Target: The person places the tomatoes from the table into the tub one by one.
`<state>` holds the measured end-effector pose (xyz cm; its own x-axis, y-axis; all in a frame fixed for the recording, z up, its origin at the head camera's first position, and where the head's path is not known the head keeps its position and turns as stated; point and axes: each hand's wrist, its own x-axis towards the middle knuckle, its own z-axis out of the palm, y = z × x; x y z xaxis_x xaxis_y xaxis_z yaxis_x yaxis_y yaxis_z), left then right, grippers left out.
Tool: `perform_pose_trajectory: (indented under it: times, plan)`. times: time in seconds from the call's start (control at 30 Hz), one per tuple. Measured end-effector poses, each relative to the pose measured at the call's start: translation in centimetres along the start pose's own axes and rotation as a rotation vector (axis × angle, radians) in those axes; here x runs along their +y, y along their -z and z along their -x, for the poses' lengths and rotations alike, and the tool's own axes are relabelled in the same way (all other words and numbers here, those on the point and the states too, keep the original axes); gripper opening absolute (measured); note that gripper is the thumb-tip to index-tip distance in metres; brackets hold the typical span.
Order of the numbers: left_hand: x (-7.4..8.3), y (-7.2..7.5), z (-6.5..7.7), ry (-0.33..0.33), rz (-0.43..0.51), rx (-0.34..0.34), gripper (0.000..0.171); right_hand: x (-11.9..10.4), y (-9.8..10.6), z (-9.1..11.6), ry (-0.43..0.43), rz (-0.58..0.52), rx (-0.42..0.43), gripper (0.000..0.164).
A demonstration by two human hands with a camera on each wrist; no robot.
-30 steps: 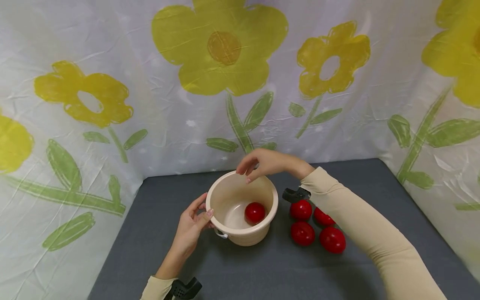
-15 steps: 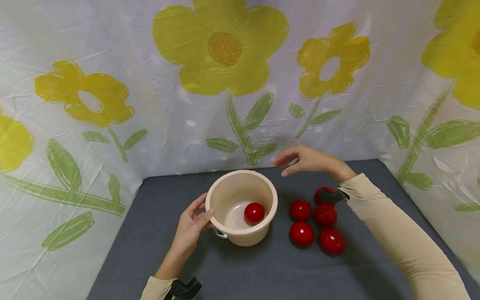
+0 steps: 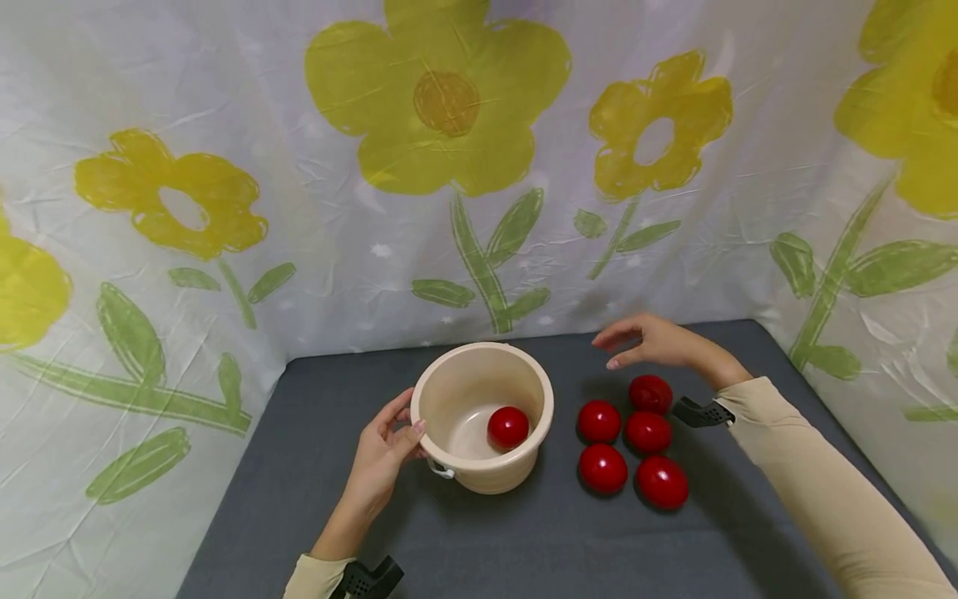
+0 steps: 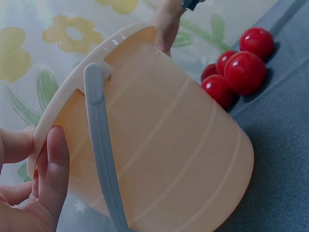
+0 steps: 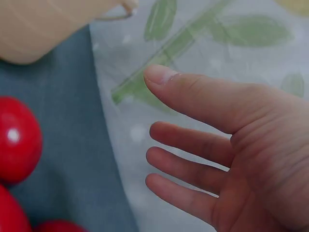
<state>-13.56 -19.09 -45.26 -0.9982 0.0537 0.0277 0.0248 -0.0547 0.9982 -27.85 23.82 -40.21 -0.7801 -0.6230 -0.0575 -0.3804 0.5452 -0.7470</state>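
A cream bucket (image 3: pixel 486 478) stands on the dark table, its mouth tipped toward the head camera. Inside it, on the bottom, lies one shiny red ball (image 3: pixel 508 428). The left hand (image 3: pixel 377 462) pinches the bucket's rim at its left side, thumb and fingers on either side of the rim in the left wrist view. The bucket's pale handle (image 4: pixel 102 145) hangs down its outer wall. Above the table's back part, right of the bucket, the right hand (image 3: pixel 651 341) hovers with relaxed fingers and nothing in it. Several red balls (image 3: pixel 649 433) lie below it.
The red balls (image 4: pixel 245 72) sit close together to the right of the bucket. A dark cloth (image 3: pixel 299 466) covers the table. Behind its back edge hangs a white curtain (image 3: pixel 329 274) with yellow flowers. Each wrist wears a black camera (image 3: pixel 703 413).
The right hand has moved from above the bucket's far rim to the right, uncovering more red balls, and lowered slightly. The left hand and the bucket stay in place.
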Motion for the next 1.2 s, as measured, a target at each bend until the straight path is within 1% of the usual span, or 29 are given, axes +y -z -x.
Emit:
perform_pose_trajectory:
  times: [0.13,0.3,0.4,0.63,0.73,0.93,1.2]
  plan:
    - [-0.1,0.0,0.0,-0.005,0.003,0.001,0.059,1.6,-0.2,1.0,-0.015,0.023,0.035,0.046]
    - [-0.1,0.0,0.1,-0.011,0.003,0.004,0.060,3.4,-0.6,2.3,-0.071,0.038,0.062,0.049]
    - [-0.1,0.0,0.1,-0.013,0.008,0.008,0.060,4.4,-0.9,2.9,-0.099,0.040,0.064,0.052]
    - [0.0,-0.1,0.1,-0.013,0.010,0.010,0.060,6.9,-1.6,3.9,-0.130,0.030,0.072,0.051]
    - [0.1,-0.1,0.1,-0.011,0.010,0.011,0.060,7.8,-2.0,4.1,-0.135,0.025,0.069,0.053]
    - [0.1,-0.1,0.1,0.005,0.003,0.014,0.060,8.9,-2.5,4.4,-0.144,0.038,0.065,0.055]
    - [-0.1,-0.1,0.0,0.025,-0.001,0.021,0.060,9.0,-2.7,4.6,-0.158,0.020,0.055,0.055]
